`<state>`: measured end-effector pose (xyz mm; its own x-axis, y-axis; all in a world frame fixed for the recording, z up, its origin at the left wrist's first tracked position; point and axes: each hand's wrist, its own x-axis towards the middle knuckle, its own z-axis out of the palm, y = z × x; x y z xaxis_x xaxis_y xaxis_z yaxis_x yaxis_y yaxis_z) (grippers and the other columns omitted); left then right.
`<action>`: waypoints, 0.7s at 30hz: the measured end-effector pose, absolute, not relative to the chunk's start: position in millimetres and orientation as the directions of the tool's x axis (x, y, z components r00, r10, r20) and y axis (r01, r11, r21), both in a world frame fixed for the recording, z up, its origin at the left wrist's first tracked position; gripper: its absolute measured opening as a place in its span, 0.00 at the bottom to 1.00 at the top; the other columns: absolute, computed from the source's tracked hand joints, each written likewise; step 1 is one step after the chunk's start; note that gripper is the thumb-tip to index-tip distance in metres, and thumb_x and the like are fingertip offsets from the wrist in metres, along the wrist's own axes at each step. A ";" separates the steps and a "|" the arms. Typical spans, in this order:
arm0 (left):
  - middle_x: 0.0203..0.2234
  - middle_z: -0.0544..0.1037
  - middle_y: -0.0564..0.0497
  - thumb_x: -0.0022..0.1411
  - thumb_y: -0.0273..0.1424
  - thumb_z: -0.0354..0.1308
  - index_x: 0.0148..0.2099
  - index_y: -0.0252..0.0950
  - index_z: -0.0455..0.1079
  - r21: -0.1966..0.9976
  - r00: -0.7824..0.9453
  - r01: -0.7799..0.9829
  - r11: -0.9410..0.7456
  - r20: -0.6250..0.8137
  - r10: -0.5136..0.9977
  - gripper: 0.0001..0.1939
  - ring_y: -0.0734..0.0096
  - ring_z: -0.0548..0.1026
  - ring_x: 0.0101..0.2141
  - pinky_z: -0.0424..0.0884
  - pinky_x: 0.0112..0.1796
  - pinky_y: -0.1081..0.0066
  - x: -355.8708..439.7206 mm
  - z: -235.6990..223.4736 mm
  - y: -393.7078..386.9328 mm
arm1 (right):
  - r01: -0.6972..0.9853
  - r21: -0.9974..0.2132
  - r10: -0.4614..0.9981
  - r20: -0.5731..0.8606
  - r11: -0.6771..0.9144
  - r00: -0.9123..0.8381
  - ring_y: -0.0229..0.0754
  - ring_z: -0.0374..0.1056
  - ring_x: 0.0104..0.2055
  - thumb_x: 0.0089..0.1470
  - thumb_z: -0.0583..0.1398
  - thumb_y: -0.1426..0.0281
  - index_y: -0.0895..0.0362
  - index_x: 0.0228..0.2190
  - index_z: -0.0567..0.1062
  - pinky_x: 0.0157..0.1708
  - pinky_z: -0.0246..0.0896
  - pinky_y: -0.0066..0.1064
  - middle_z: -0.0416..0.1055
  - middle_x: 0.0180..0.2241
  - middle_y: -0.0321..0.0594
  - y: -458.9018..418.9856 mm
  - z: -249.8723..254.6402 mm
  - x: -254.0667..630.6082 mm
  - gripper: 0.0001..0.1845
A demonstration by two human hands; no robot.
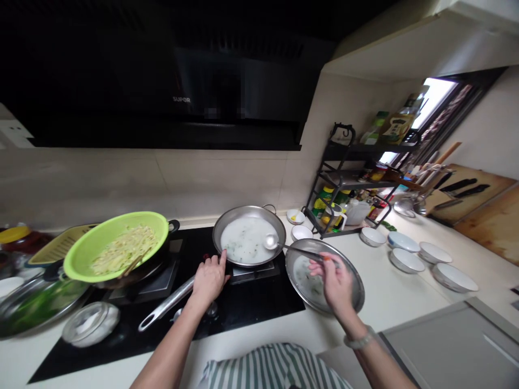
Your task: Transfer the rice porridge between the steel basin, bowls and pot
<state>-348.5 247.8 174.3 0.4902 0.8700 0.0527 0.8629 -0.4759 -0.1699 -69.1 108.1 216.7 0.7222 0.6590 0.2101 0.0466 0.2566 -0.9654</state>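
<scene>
A steel frying pan (216, 229) sits on the hob, holding a cloudy white liquid (245, 237) with green flecks. My left hand (210, 278) is closed over the base of the pan's long handle (167, 304), its index finger reaching the rim. In my right hand (332, 275) is a ladle (294, 249), gripped by its dark handle. The ladle's bowl is over the pan's right side, at the liquid. Below my right hand, a wide steel basin (359, 289) on the counter contains similar whitish liquid with green bits.
A green plastic colander (77, 262) of pale shreds with chopsticks rests on another pan at left. A glass jar (91, 323) stands at the hob's front left. Several bowls (407, 261) line the right counter, beside a black spice rack (322, 200). The range hood (162, 127) overhangs the hob.
</scene>
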 end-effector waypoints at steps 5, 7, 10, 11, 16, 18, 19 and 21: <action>0.43 0.70 0.35 0.61 0.38 0.54 0.67 0.30 0.51 -0.164 0.488 0.865 -0.475 0.054 0.871 0.36 0.54 0.69 0.43 0.63 0.40 0.62 -348.3 173.6 247.8 | 0.235 -0.953 0.782 0.292 0.190 0.552 0.43 0.71 0.23 0.54 0.56 0.54 0.56 0.38 0.71 0.29 0.70 0.36 0.74 0.23 0.38 138.2 196.6 -91.1 0.19; 0.43 0.70 0.36 0.61 0.38 0.54 0.67 0.31 0.51 -0.164 0.488 0.865 -0.474 0.055 0.871 0.35 0.54 0.69 0.42 0.63 0.40 0.62 -348.0 174.3 247.5 | 0.252 -0.952 0.806 0.285 0.174 0.520 0.44 0.72 0.24 0.55 0.55 0.54 0.57 0.38 0.71 0.31 0.70 0.37 0.74 0.22 0.38 144.9 187.3 -94.9 0.20; 0.42 0.71 0.36 0.61 0.38 0.55 0.67 0.31 0.51 -0.158 0.488 0.865 -0.475 0.054 0.871 0.35 0.54 0.69 0.42 0.63 0.39 0.63 -347.8 175.3 247.0 | 0.197 -0.969 0.805 0.233 0.147 0.546 0.45 0.72 0.24 0.55 0.54 0.54 0.56 0.38 0.70 0.32 0.70 0.39 0.74 0.21 0.38 150.6 179.0 -94.8 0.19; 0.42 0.71 0.36 0.61 0.38 0.55 0.67 0.31 0.51 -0.158 0.490 0.865 -0.477 0.056 0.870 0.36 0.54 0.69 0.42 0.63 0.39 0.63 -347.8 175.4 247.0 | 0.154 -0.979 0.792 0.201 0.136 0.577 0.45 0.72 0.22 0.55 0.54 0.54 0.56 0.38 0.69 0.30 0.70 0.39 0.74 0.21 0.38 151.7 178.2 -93.3 0.18; 0.43 0.70 0.36 0.61 0.38 0.54 0.67 0.30 0.50 -0.166 0.492 0.863 -0.478 0.057 0.869 0.36 0.54 0.69 0.41 0.63 0.40 0.62 -348.1 173.7 247.6 | -0.024 -0.992 0.713 0.072 0.124 0.698 0.46 0.72 0.20 0.52 0.56 0.57 0.53 0.34 0.66 0.22 0.69 0.37 0.74 0.21 0.39 152.2 183.3 -82.5 0.14; 0.43 0.70 0.36 0.61 0.38 0.54 0.67 0.30 0.50 -0.166 0.489 0.864 -0.475 0.054 0.870 0.36 0.54 0.69 0.42 0.63 0.40 0.62 -348.3 172.9 247.9 | -0.037 -0.990 0.694 0.067 0.133 0.717 0.47 0.72 0.21 0.51 0.56 0.57 0.53 0.34 0.66 0.22 0.69 0.38 0.74 0.20 0.39 150.4 186.3 -79.5 0.13; 0.44 0.70 0.36 0.62 0.38 0.53 0.67 0.30 0.50 -0.167 0.489 0.864 -0.475 0.053 0.871 0.36 0.55 0.69 0.42 0.63 0.40 0.62 -348.4 172.6 248.0 | -0.037 -0.990 0.688 0.068 0.137 0.723 0.48 0.72 0.21 0.51 0.56 0.57 0.53 0.33 0.66 0.22 0.69 0.38 0.74 0.20 0.39 149.4 187.5 -78.5 0.13; 0.44 0.70 0.36 0.62 0.38 0.53 0.67 0.30 0.50 -0.166 0.490 0.863 -0.476 0.051 0.870 0.35 0.54 0.69 0.42 0.63 0.41 0.63 -348.6 172.3 248.2 | -0.038 -0.989 0.679 0.070 0.142 0.730 0.48 0.72 0.21 0.51 0.57 0.57 0.53 0.33 0.66 0.22 0.69 0.38 0.74 0.20 0.39 147.3 189.3 -77.2 0.13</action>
